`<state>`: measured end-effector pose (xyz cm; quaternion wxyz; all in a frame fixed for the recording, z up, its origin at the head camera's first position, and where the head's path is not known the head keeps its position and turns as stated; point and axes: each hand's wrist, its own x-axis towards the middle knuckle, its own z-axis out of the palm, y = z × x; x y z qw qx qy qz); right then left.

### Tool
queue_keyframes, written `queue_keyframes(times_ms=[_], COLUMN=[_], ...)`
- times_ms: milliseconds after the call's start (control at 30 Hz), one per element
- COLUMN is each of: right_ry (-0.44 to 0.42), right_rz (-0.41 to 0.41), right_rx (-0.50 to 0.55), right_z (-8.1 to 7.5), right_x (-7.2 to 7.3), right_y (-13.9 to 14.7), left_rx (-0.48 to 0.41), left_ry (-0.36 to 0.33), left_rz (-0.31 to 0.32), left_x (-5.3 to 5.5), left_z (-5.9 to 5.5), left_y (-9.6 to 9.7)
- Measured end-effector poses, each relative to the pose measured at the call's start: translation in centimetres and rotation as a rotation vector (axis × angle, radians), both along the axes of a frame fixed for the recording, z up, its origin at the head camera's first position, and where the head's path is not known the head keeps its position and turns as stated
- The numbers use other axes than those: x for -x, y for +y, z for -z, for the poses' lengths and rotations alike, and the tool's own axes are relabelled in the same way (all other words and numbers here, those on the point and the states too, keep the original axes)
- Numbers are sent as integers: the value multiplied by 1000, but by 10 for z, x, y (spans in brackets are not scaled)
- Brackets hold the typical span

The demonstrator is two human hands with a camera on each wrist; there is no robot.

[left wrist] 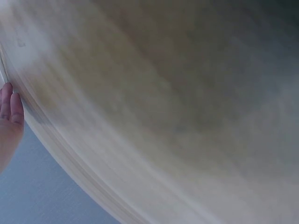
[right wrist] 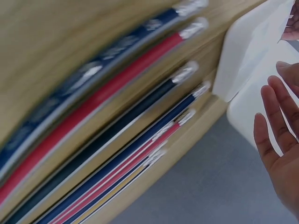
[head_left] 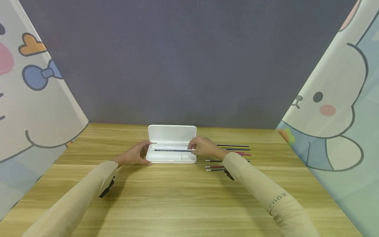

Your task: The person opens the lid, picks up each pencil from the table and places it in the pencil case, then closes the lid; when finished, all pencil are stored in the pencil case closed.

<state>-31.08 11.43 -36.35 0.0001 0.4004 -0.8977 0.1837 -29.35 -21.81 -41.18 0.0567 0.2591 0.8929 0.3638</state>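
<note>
Looked like an indoor tabletop nook, too closely framed to tell as home, school or office. Had a wood-grain table (head_left: 177, 197) across the near side, ending at a plain dark grey-blue backdrop (head_left: 183, 59) on the far side. Was flanked at left by a left cartoon sheet (head_left: 35, 115) printed with a pink cheek and blue bow, at right by a right cartoon sheet (head_left: 340, 89) printed with a pale animal. Took a nursery look from those prints, a study-desk look from the open white pencil case (head_left: 172, 134) and eraser-tipped pencils (right wrist: 145, 66).
</note>
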Motion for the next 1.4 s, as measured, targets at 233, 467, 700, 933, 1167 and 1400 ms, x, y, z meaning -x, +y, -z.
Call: queue_keyframes(times_ms=[233, 467, 700, 933, 1167, 1400], right_ry=[-36, 9, 13, -24, -31, -64], right_rz=[-5, -12, 51, 99, 121, 149], right_rx=[44, 63, 26, -8, -23, -14], right_z=[4, 9, 19, 25, 27, 26], right_x=[-8, -15, -19, -24, -26, -30], right_y=[27, 51, 73, 90, 100, 104], left_rx=[3, 4, 2, 6, 14, 4], left_ry=[-4, -9, -16, -20, -26, -26], left_rz=[-4, -8, -10, -16, -20, -17], left_x=[-2, -2, -1, -2, -2, -1], left_z=[0, 0, 0, -1, 0, 1], left_y=[-1, -2, -1, 0, 0, -1])
